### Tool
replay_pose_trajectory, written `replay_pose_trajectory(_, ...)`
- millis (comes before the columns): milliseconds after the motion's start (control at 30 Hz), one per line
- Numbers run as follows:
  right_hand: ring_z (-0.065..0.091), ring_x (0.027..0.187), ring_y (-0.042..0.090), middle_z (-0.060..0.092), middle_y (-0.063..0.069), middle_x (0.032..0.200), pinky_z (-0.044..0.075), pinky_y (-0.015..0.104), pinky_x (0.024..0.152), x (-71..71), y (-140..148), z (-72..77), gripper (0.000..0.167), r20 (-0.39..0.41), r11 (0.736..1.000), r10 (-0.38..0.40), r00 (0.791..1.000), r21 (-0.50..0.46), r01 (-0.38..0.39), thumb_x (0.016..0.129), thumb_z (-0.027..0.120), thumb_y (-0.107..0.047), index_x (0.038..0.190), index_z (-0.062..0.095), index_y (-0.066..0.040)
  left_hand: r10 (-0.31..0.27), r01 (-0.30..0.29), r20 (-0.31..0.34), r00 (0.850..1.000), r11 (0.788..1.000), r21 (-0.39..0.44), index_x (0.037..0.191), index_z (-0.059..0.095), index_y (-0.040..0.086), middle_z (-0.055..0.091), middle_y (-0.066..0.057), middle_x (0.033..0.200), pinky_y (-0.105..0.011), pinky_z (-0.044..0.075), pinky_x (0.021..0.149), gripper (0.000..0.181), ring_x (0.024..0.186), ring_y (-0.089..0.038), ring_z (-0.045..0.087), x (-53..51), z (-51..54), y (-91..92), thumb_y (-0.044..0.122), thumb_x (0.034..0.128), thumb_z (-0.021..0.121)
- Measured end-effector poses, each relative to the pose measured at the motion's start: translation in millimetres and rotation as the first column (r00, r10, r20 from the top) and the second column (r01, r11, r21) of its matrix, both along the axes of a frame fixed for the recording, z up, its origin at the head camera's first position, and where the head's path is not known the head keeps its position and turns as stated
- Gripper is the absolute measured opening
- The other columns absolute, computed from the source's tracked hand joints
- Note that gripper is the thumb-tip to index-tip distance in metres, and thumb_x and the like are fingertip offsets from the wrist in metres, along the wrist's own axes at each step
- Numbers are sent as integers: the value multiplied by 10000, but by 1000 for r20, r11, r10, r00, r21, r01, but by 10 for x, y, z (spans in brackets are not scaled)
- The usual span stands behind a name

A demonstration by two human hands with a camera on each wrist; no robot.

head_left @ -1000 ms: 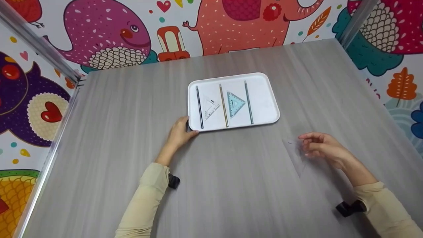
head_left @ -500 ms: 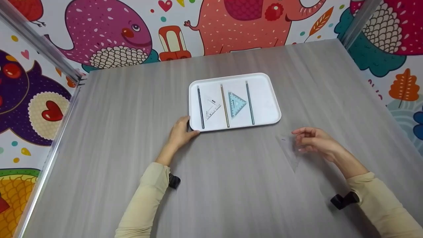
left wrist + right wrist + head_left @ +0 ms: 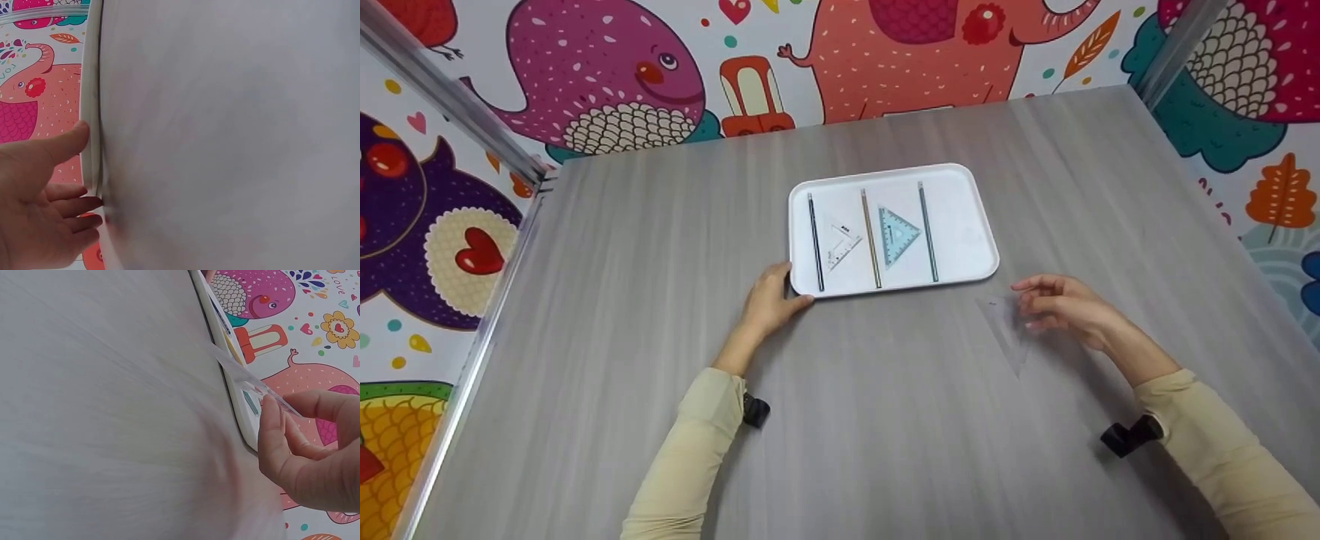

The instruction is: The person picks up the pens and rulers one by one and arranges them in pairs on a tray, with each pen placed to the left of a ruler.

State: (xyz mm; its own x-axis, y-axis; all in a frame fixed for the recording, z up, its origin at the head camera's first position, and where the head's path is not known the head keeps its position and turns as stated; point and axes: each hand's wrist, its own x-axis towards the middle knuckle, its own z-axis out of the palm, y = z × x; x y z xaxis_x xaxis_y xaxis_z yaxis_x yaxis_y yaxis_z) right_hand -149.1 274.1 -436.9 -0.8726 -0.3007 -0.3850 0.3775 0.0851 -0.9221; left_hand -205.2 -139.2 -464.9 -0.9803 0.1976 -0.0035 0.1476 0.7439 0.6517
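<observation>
My left hand (image 3: 769, 302) rests against the near left corner of a white tray (image 3: 971, 225), its thumb on the front rim and its fingers at the left side. In the left wrist view the fingers (image 3: 79, 207) look loosely extended against the rim. Just off the tray's near right corner, my right hand (image 3: 1069, 309) pinches a clear triangular set square (image 3: 1005, 337) between thumb and fingers, raised above the table. The right wrist view shows this set square (image 3: 236, 371) nearly edge-on, in front of the tray rim.
Across the tray lie a black pencil (image 3: 816, 244), a yellowish pencil (image 3: 871, 238) and a green pencil (image 3: 928, 232). Between them sit a clear set square (image 3: 844, 246) and a blue set square (image 3: 897, 235). Patterned walls border the grey table (image 3: 660, 262).
My right hand has moved up and left towards the tray, carrying the clear set square. My left hand and the tray have stayed in place.
</observation>
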Motion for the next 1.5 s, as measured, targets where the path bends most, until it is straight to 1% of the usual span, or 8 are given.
replay_pose_trajectory(167,581,798,83,558,-34,853,524,258,698,-66,-34,46,178,10,999,-28,1000,-21,28,874,527,-18,1009,589,-115,8,-9,12,1000,1000,6,1241,499,-38,499,-241,1239,-425,322,1021,574,1176,-354,442,3,5,-17,137,746,731)
replay_pose_trajectory(267,587,791,96,561,-21,852,527,252,702,-100,-60,66,175,20,995,-68,997,-73,69,876,528,-8,978,611,-123,7,-7,12,1000,1000,6,1243,498,-40,494,-242,1248,-425,318,1024,574,1182,-354,437,6,5,-22,137,748,730)
replay_pose_trajectory(433,581,772,89,583,-13,838,531,239,701,-147,-106,84,186,32,974,-149,988,-170,152,868,540,14,924,644,-131,6,-6,1,1000,1000,12,1238,504,-38,505,-239,1231,-426,330,1014,562,1171,-350,447,-2,2,-24,134,751,727)
replay_pose_trajectory(667,601,792,94,637,-11,852,533,238,699,-216,-145,77,170,62,950,-205,977,-226,214,871,544,12,898,655,-114,5,-5,-5,1000,1000,31,1242,496,-50,497,-251,1237,-429,321,1021,566,1183,-355,436,-4,-6,-23,118,752,725)
replay_pose_trajectory(933,616,785,104,663,11,843,531,226,682,-299,-160,54,152,111,926,-240,964,-272,262,856,569,16,867,658,-106,7,-7,-19,1000,999,33,1238,495,-59,502,-251,1231,-427,328,1016,572,1177,-357,442,-6,-19,-17,116,746,729)
replay_pose_trajectory(1233,620,734,122,669,26,816,533,235,673,-421,-204,36,150,137,907,-260,956,-304,290,871,547,9,862,661,-86,6,-5,-23,1000,1000,27,1229,501,-63,504,-255,1227,-425,330,1014,572,1176,-359,442,-14,-24,-13,116,739,734)
replay_pose_trajectory(1367,619,727,125,666,28,803,534,236,672,-460,-226,24,141,141,904,-269,953,-304,300,876,544,1,863,656,-84,4,-3,-16,1000,999,39,1225,508,-54,503,-252,1231,-422,327,1017,565,1176,-356,442,-12,-27,-8,110,734,735)
replay_pose_trajectory(1500,614,716,122,664,23,801,532,227,667,-491,-235,17,161,134,909,-264,955,-297,293,886,523,1,862,651,-93,4,-5,3,1000,1000,30,1230,501,-54,499,-240,1240,-413,324,1020,563,1182,-346,438,-5,-18,-5,124,747,730)
